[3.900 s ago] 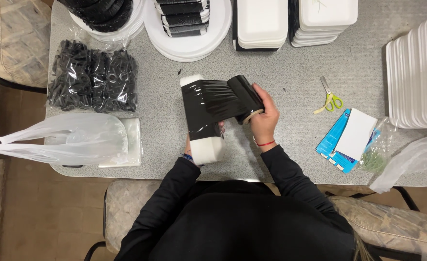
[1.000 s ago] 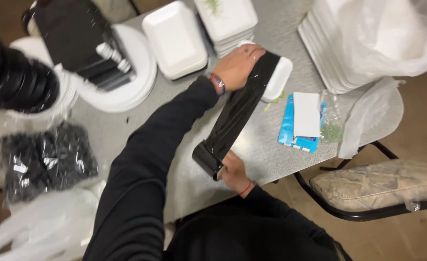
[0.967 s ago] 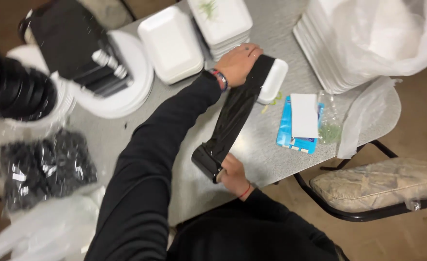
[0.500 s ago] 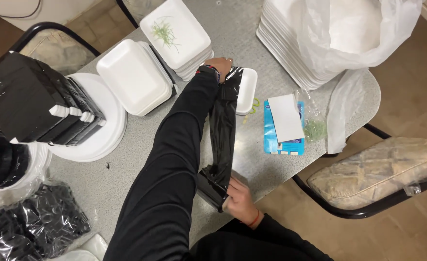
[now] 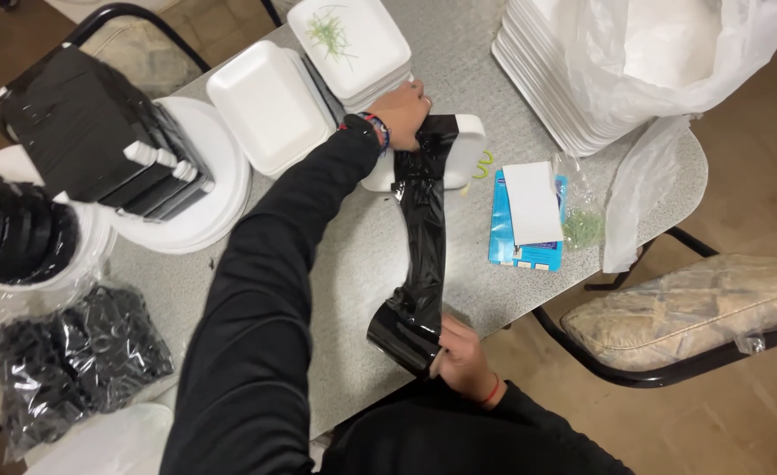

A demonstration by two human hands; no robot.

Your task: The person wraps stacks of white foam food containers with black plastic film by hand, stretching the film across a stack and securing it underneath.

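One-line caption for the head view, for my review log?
Left hand presses black plastic film over a white foam tray while the right hand holds the roll near the table edge.

We count one roll of black film (image 5: pixel 403 332), one blue packet (image 5: pixel 520 230) under one white card (image 5: pixel 532 200), one pair of scissors (image 5: pixel 483 164), two clear bags of black items (image 5: pixel 63 365), and two chairs (image 5: pixel 688 312). Stacked foam trays (image 5: pixel 270 105) are too many to count.
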